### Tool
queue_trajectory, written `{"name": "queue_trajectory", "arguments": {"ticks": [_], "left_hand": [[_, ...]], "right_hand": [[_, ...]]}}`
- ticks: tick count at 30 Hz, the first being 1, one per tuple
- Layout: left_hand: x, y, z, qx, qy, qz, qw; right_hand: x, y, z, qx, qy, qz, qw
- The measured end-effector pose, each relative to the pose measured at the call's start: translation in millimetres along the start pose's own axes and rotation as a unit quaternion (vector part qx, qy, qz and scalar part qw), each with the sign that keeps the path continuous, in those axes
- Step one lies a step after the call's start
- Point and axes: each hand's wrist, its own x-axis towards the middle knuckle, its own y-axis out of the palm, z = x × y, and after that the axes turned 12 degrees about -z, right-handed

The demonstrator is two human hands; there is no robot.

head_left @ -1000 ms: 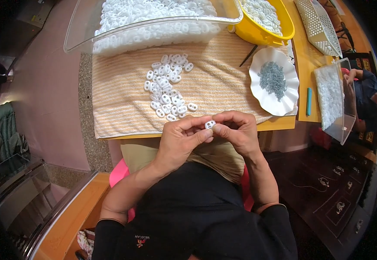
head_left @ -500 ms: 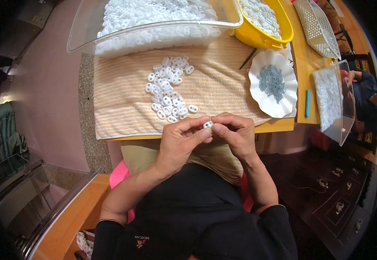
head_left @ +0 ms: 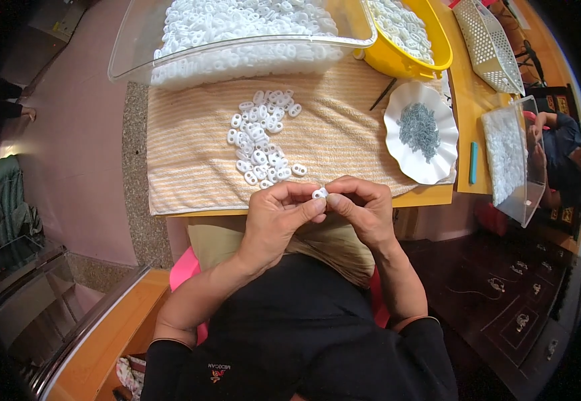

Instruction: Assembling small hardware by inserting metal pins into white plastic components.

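Note:
Just over the table's near edge, my left hand [head_left: 278, 217] pinches a small white oval plastic piece with two holes [head_left: 318, 193] between thumb and fingers. From the other side my right hand [head_left: 365, 212] closes thumb and forefinger on the piece's right end. Whether a smaller part sits between the right fingertips is hidden. Beyond my hands lies a loose pile of the same white two-holed pieces [head_left: 258, 137] on a striped towel [head_left: 190, 147]. To the right, a white scalloped dish [head_left: 397, 157] holds many small grey translucent parts [head_left: 419, 130].
Behind the pile stand a clear bin [head_left: 250, 47] and a yellow basin [head_left: 397, 60], both full of white pieces. A dark thin tool [head_left: 382, 94] lies near the dish. Farther right are a teal stick [head_left: 473, 162], a perforated basket [head_left: 487, 50] and another clear bin [head_left: 504, 157] beside another person [head_left: 561, 147].
My hands keep their grip, and the right thumb now covers more of the piece's right hole. Part of another person has come into view at the far left. The view has shifted slightly.

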Motion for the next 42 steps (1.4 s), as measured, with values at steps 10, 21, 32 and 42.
{"name": "queue_trajectory", "arguments": {"ticks": [10, 21, 32, 42], "left_hand": [[0, -3, 6, -0.045, 0.002, -0.02, 0.999], [-1, -3, 9, -0.048, 0.015, -0.03, 0.998], [-3, -2, 13, -0.052, 0.059, -0.029, 0.997], [-7, 3, 8, -0.055, 0.068, -0.04, 0.995]], "right_hand": [[-5, 12, -2, -0.006, -0.135, 0.022, 0.991], [-8, 22, 8, -0.221, -0.327, -0.054, 0.917], [-6, 24, 5, -0.219, -0.347, -0.046, 0.911], [-8, 30, 1, -0.178, -0.324, -0.069, 0.926]]}}
